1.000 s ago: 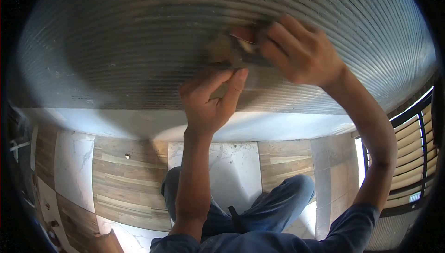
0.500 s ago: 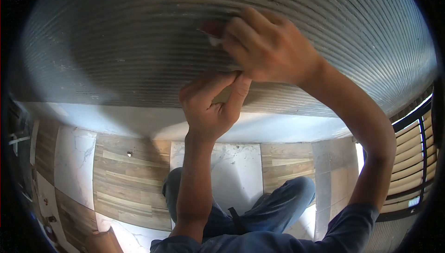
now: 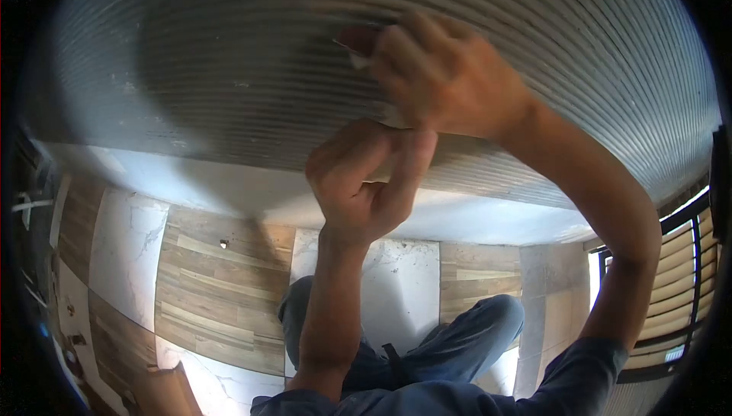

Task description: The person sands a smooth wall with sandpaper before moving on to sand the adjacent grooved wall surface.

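In front of me rises a grey ribbed surface [image 3: 252, 80] with thin parallel ridges. My right hand [image 3: 454, 80] is closed against it, blurred by motion, with a dark red, flat piece [image 3: 357, 39] sticking out past its fingers. A small whitish bit [image 3: 358, 61] shows just under that piece; its exact kind cannot be made out. Below and touching or nearly touching the right hand is my left hand [image 3: 370, 176]. Its thumb and forefinger are pinched together at the tips, and whatever lies between them is hidden.
A smooth pale band [image 3: 473, 206] runs along the bottom of the ribbed surface. The floor [image 3: 221, 279] has wood-look and white marbled tiles, with a small crumb on it. My bent legs [image 3: 473, 332] are below my hands. A black-framed slatted panel [image 3: 679, 279] stands at right.
My left hand has shifted a little right and down, its thumb tip now farther right. The right hand stays near the same spot, still holding the dark red piece. The view has tilted slightly.
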`<state>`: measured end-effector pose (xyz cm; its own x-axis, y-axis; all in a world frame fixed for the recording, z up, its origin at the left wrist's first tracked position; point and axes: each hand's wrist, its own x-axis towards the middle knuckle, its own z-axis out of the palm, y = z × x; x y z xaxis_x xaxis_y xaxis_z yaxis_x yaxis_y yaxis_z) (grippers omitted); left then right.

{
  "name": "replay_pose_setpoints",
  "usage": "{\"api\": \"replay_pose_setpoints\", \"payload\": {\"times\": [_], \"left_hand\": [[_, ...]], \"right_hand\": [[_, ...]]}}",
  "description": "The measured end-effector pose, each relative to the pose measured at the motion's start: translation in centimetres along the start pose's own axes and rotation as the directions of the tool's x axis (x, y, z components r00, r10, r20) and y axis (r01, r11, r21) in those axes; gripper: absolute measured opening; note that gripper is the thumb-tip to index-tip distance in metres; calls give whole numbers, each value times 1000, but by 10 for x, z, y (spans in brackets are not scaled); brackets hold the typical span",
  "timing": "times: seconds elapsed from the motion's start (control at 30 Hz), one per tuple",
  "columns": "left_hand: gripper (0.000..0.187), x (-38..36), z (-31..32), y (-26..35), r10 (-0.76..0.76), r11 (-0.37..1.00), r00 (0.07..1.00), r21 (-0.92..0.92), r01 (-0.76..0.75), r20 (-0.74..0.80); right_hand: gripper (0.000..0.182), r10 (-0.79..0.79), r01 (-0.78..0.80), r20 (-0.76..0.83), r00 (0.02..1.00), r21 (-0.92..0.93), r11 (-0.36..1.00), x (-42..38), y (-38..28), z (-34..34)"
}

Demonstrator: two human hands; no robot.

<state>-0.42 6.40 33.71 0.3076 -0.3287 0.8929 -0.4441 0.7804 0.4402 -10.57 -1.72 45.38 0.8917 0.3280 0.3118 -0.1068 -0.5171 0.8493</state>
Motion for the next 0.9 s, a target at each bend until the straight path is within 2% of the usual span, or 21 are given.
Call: {"api": "replay_pose_setpoints", "payload": {"times": [0.03,0.1,0.13,0.17,0.23,0.3,0.4,0.47,0.53,0.6,0.67,0.83,0.9], "left_hand": [[25,1,-4,3,-7,1000,1000,7,7,-9],[38,6,-11,14,-189,970,976,-178,168,-109],[47,8,-10,15,-200,967,966,-195,166,-167],[47,9,-12,14,-198,967,965,-193,164,-171],[30,9,-15,12,-178,939,959,-331,98,-219],[30,11,-16,12,-189,935,952,-341,99,-240],[32,9,-20,13,-222,929,935,-351,117,-276],[33,13,-22,15,-233,926,929,-358,121,-289],[35,15,-24,22,-369,878,868,-432,209,-331],[36,14,-26,19,-348,877,878,-445,181,-330],[37,13,-30,17,-322,879,889,-452,153,-326],[42,15,-25,18,-420,859,840,-450,245,-343],[43,13,-24,16,-443,854,827,-444,271,-347]], "right_hand": [[10,-9,9,-3,1000,9,1000,-3,0,-5],[11,40,-23,174,984,-100,995,-23,4,-28],[11,39,-21,172,984,-102,995,-30,8,-32],[12,18,-3,178,984,-85,996,-36,11,-34],[12,0,12,182,983,-65,998,-24,10,-31],[12,11,-9,97,995,-22,1000,-1,6,-12],[12,-28,35,109,994,-62,997,38,-3,9],[12,-12,22,130,991,-79,997,26,1,-2],[12,3,11,160,987,-87,996,0,3,-17],[13,55,-37,221,974,-86,996,-20,6,-29],[14,25,-11,219,975,-65,998,-18,7,-25],[15,-23,29,191,981,-28,999,27,1,-6],[16,-22,41,167,986,-109,993,27,3,-8]]}}
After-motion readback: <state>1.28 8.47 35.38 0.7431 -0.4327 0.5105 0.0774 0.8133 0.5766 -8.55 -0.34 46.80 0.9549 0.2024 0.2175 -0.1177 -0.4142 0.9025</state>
